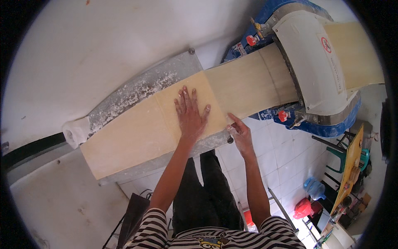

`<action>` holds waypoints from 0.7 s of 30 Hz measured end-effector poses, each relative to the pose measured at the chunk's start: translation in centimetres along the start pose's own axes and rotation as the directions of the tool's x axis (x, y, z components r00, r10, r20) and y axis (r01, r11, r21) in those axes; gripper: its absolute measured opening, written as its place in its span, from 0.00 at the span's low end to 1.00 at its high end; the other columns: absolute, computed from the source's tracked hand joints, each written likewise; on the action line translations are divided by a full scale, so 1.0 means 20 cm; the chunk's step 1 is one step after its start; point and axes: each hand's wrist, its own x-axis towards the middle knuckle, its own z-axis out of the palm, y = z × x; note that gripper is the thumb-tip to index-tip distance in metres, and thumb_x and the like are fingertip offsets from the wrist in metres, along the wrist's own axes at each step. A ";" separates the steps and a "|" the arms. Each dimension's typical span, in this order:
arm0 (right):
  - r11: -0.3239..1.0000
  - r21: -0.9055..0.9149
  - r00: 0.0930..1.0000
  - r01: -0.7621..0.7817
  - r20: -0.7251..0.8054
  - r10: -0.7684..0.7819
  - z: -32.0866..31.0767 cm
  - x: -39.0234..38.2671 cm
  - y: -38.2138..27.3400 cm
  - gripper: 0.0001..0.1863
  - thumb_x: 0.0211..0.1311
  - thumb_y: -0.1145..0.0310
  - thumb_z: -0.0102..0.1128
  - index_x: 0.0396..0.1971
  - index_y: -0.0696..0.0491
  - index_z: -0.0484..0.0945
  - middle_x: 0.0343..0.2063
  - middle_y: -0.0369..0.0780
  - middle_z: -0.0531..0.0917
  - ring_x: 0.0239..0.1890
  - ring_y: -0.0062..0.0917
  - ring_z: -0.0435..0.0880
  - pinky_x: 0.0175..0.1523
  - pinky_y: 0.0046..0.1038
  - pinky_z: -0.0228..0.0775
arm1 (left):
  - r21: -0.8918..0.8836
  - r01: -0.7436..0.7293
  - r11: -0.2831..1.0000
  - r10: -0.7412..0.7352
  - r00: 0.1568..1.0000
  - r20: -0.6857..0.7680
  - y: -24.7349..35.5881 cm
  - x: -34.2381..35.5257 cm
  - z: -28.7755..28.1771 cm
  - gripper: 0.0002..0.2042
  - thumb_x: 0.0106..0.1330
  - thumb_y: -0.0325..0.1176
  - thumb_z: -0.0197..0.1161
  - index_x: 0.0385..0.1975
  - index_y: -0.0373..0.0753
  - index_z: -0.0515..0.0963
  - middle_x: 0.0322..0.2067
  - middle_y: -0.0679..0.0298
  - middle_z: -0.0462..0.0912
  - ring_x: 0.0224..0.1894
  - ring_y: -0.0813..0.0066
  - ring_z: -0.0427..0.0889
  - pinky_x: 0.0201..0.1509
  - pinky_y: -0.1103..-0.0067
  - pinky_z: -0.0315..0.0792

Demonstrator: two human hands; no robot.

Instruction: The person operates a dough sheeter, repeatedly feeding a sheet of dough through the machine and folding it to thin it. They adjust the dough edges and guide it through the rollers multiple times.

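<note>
My left hand (191, 114) lies palm down with fingers spread on a pale yellow dough sheet (124, 137), on the upper layer or section near a crease. My right hand (240, 135) is at the near edge of the sheet, index finger stretched and thumb apart, touching or very close to it. The sheet rests on a floury metal tray (149, 79) and continues as a band (250, 79) to the right, into a blue machine (335, 124) with a white cover (308, 60) and red knobs.
A white roll (75, 132) sits at the tray's left end, beside a wall. Below are tiled floor (263, 147) and metal bars. At lower right stand a yellow board or table (349, 166), green chairs, a blue water bottle (314, 187) and a red bag (303, 207).
</note>
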 end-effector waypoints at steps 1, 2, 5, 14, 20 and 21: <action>0.987 -0.158 0.998 0.007 -0.054 -0.016 0.00 -0.01 -0.02 0.23 0.62 0.76 0.62 0.58 0.52 0.78 0.36 0.35 0.82 0.37 0.18 0.79 0.45 0.22 0.72 | 0.032 0.002 0.999 -0.003 1.000 0.023 0.00 0.00 0.02 0.37 0.70 0.53 0.54 0.73 0.37 0.55 0.75 0.46 0.45 0.77 0.48 0.43 0.77 0.52 0.36; 0.951 -0.306 0.994 0.052 -0.075 -0.078 -0.01 -0.02 -0.05 0.22 0.62 0.76 0.62 0.57 0.52 0.78 0.35 0.35 0.82 0.37 0.19 0.79 0.45 0.23 0.72 | 0.071 0.013 0.997 -0.016 0.998 0.055 -0.01 0.00 0.03 0.38 0.71 0.54 0.52 0.74 0.36 0.53 0.76 0.47 0.43 0.78 0.50 0.41 0.77 0.52 0.34; 0.837 -0.530 0.966 0.135 -0.119 -0.231 0.01 -0.03 -0.12 0.18 0.59 0.79 0.61 0.51 0.53 0.80 0.32 0.38 0.80 0.36 0.24 0.80 0.42 0.26 0.73 | 0.100 0.002 0.995 -0.010 0.997 0.075 -0.04 -0.01 0.04 0.37 0.72 0.55 0.50 0.74 0.38 0.52 0.76 0.49 0.43 0.78 0.49 0.41 0.77 0.52 0.34; 0.692 -0.584 0.880 0.425 0.087 -0.468 0.18 0.05 -0.19 0.13 0.58 0.76 0.62 0.44 0.54 0.79 0.35 0.44 0.78 0.41 0.38 0.79 0.48 0.37 0.72 | 0.169 0.046 0.985 -0.069 0.989 0.135 -0.21 -0.14 -0.07 0.37 0.71 0.53 0.51 0.74 0.39 0.52 0.77 0.52 0.43 0.78 0.52 0.41 0.77 0.52 0.34; 0.722 -0.590 0.890 0.362 -0.013 -0.456 0.15 -0.05 -0.17 0.11 0.61 0.76 0.60 0.43 0.55 0.80 0.35 0.42 0.79 0.39 0.33 0.81 0.44 0.32 0.72 | 0.204 0.038 0.978 -0.072 0.985 0.157 -0.28 -0.21 -0.15 0.37 0.70 0.53 0.53 0.74 0.37 0.54 0.76 0.51 0.43 0.78 0.51 0.41 0.77 0.51 0.32; 0.764 -0.571 0.912 0.301 -0.062 -0.405 0.13 -0.07 -0.16 0.10 0.62 0.76 0.60 0.43 0.55 0.80 0.35 0.41 0.79 0.39 0.32 0.81 0.43 0.32 0.72 | 0.190 0.021 0.982 -0.051 0.986 0.156 -0.28 -0.21 -0.16 0.38 0.70 0.53 0.53 0.74 0.37 0.52 0.76 0.51 0.42 0.78 0.51 0.40 0.77 0.50 0.32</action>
